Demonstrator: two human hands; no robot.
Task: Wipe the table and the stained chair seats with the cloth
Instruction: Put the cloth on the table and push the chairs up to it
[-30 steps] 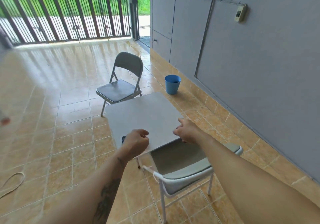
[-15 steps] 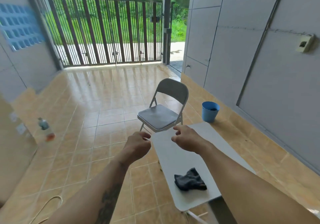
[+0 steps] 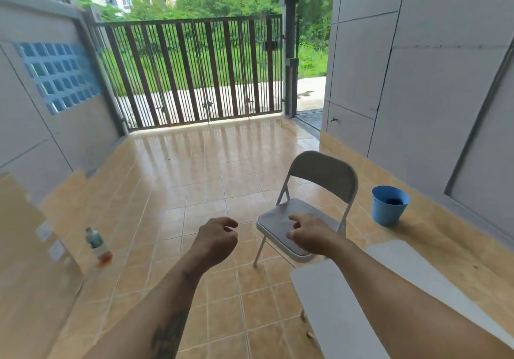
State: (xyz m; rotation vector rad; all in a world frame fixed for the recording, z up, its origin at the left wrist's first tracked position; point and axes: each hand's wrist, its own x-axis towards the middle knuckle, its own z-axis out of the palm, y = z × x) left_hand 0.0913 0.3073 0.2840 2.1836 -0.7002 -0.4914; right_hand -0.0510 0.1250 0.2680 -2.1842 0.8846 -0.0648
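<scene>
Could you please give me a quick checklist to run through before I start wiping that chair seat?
1. Cloth in hand: not ok; left hand and right hand hold nothing.
2. Cloth located: cannot tell; none shows on the visible part of the table.
3. Chair within reach: ok; right hand hangs over its seat.
4. Seat free of objects: ok.
5. Stains on seat: cannot tell.
6. Blue bucket clear of the chair: ok; it stands apart by the wall.
</scene>
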